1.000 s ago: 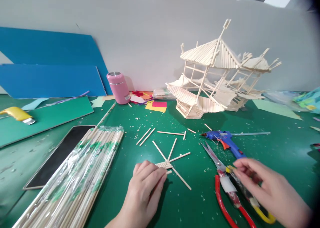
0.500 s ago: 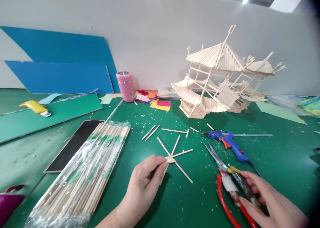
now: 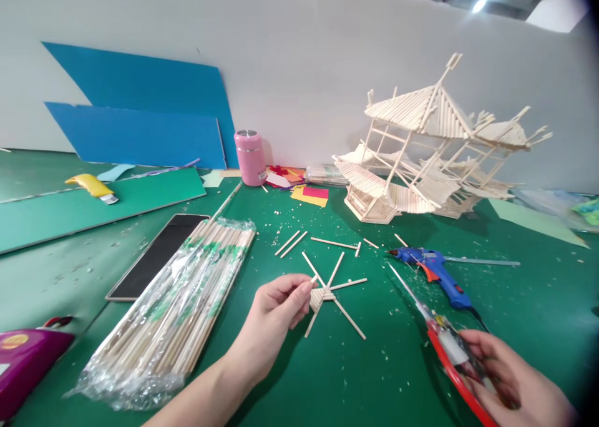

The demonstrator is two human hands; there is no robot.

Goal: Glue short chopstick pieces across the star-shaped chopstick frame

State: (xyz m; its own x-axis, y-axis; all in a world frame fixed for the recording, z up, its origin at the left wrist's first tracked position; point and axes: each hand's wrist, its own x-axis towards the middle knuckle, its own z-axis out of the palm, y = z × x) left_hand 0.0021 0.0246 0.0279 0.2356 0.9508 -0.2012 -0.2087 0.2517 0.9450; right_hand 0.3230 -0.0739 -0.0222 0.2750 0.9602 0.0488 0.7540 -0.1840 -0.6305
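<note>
My left hand [image 3: 281,305] pinches a short piece of wooden stick [image 3: 314,279] between thumb and fingertips. Just beyond and below it, a star-shaped frame of thin sticks [image 3: 347,318] lies on the green table, with short sticks filling one gap near its centre. At the lower right my right hand [image 3: 505,374] is wrapped round red-handled scissors [image 3: 444,343], whose blades look closed and point up and left. A few loose sticks [image 3: 333,243] lie behind the star.
A bagged bundle of sticks [image 3: 187,314] and a phone [image 3: 154,258] lie left. Behind stand a pink flask [image 3: 251,158] and a stick-built pavilion model [image 3: 421,158]. A blue glue gun [image 3: 437,269] lies right. A yellow cutter [image 3: 91,185] rests on green board.
My left hand has lifted off the star's centre and now holds a short stick piece beside it. The scissors have closed in my right hand. The whole view has shifted slightly.
</note>
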